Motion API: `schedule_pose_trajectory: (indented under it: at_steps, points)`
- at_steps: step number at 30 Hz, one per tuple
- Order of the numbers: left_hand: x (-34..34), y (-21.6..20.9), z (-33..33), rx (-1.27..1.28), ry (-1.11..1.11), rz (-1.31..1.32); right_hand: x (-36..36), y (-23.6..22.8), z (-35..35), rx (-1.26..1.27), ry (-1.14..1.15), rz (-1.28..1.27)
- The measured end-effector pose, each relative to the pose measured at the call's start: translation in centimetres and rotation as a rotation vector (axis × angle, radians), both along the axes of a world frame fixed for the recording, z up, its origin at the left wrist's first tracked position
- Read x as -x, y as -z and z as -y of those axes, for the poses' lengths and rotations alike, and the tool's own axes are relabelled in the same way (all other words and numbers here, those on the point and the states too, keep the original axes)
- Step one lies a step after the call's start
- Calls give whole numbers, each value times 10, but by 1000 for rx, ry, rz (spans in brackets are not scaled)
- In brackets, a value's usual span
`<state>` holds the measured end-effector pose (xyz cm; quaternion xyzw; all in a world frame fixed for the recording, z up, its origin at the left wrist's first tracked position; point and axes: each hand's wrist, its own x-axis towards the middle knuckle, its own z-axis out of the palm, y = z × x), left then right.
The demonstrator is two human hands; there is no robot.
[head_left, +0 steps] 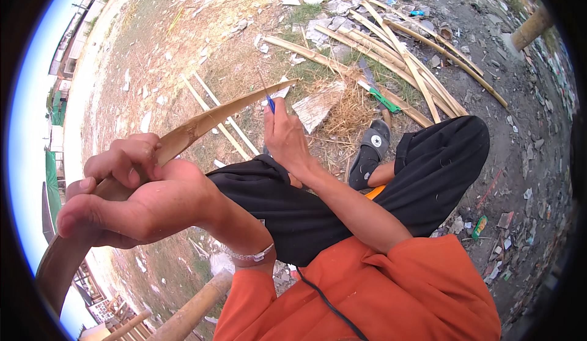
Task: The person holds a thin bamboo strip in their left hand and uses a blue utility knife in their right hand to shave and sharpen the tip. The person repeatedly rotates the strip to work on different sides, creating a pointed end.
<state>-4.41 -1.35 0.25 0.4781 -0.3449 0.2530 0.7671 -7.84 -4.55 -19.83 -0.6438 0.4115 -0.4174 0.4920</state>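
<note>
A long split bamboo strip (205, 122) slants from the lower left up toward the middle, tapering to a point at its far end. My left hand (143, 191) is closed round its wider near part, fingers curled over the edge. My right hand (286, 134) is closed on a knife with a blue handle (271, 103). The knife's thin blade points away from me, beside the strip's tapered end. Whether blade and bamboo touch I cannot tell. Much of the handle is hidden in my fingers.
Several split bamboo lengths (391, 53) lie ahead to the right. A green-handled knife (384, 99) rests among them by shavings (347, 116) near my sandalled foot (374, 140). Two pale strips (227, 121) lie ahead. Bamboo poles stand at lower left (192, 310) and far right (532, 29).
</note>
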Motion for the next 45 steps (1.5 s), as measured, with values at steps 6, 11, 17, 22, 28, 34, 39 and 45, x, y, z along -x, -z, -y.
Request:
schedule_pose_trajectory:
  at_steps: [6,11,17,22,28,34,39,45]
  points:
    - [-7,3,-7,-59,132,-50,-20,34,-5,46,-24,-235]
    - [3,-2,3,-143,21,-74,34,202,-2,-378,62,-684]
    - [-11,2,-4,-77,64,-49,3,39,11,-121,31,-135]
    - [-3,0,-2,-73,39,-4,-3,-21,-9,51,-80,-6]
    - [6,0,2,-79,44,15,-7,117,3,-126,18,-458]
    - [4,-1,3,-7,-38,30,5,66,12,-118,15,-265]
    - [-3,0,3,-57,1,65,-6,6,-9,125,-17,43]
    - [4,-2,6,-29,-14,51,-16,86,6,-134,-58,-478]
